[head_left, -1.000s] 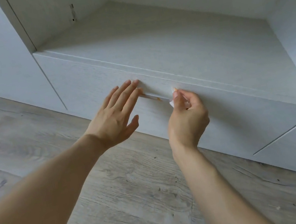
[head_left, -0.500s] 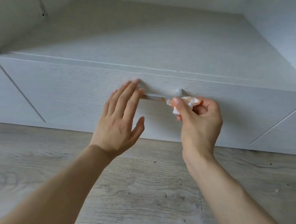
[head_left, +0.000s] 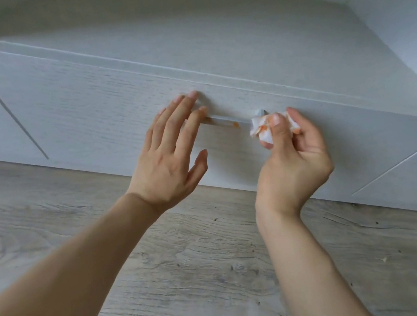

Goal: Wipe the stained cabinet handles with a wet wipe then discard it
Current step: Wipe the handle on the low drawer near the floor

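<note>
The right hand [head_left: 291,161] gripped the crumpled wet wipe [head_left: 263,128] between thumb and curled fingers. One second before, this hand had been pressed against the right end of the handle [head_left: 226,122]; by the current frame it had drawn down and back, so the wipe sat just beside the right mounting post, at about 4 o'clock from it. Whether the wipe touched the post could not be determined. The exposed face of the wipe carried orange smears that were hidden in the earliest frame, which indicated that residue had transferred from the handle.

The left hand [head_left: 171,155] lay flat, fingers straight, gripping nothing. Its fingertips [head_left: 193,95] rested against the drawer front [head_left: 85,109] and covered the left end of the handle, as in both earlier frames. This hand appeared to brace the drawer.

An orange stain [head_left: 235,124] remained on the bar, at 9 o'clock from the wipe and near it. The wiping step was therefore judged incomplete. The wipe had probably been lifted to check or refold it. A further pass toward 9 o'clock along the bar would be required before disposal.

Beyond the hands, the drawer front sat below an open cabinet shelf [head_left: 236,30] at 12 o'clock. The wood-grain floor [head_left: 192,269] lay at 6 o'clock. No waste bin was in view.
</note>
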Motion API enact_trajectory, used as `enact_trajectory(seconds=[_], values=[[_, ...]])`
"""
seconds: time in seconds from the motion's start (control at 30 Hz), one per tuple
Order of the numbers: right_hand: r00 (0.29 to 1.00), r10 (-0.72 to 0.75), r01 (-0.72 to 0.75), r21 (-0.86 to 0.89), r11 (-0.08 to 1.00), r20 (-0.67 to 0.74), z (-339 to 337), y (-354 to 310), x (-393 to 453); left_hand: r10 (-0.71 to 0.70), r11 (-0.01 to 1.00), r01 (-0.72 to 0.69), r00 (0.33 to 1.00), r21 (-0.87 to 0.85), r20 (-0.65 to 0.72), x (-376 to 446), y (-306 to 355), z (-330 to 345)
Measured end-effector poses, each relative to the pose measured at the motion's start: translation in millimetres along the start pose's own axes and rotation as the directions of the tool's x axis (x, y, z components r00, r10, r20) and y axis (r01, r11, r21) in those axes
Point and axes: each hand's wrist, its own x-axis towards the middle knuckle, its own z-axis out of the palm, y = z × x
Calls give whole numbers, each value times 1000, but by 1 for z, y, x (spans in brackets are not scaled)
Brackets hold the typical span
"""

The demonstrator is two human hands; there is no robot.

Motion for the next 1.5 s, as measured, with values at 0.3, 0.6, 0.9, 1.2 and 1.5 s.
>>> enact_trajectory(seconds=[0.3,0.6,0.9,1.2,1.5], values=[[979,-109,131,-117,985,173,-1,15,-15,11,1000,-11,1000,12,-23,0,0,4],[988,-92,100,-62,993,125,-4,9,-14,-16,1000,16,999,2,-49,0,2,11],[995,66,-60,78,995,-72,2,-1,2,0,1000,0,999,-4,-36,0,0,7],[998,-11,15,-61,998,66,3,4,-15,19,1000,-19,999,13,-27,0,-2,4],[995,-30,37,-75,997,91,0,7,-14,2,1000,-2,1000,15,-27,0,1,6]])
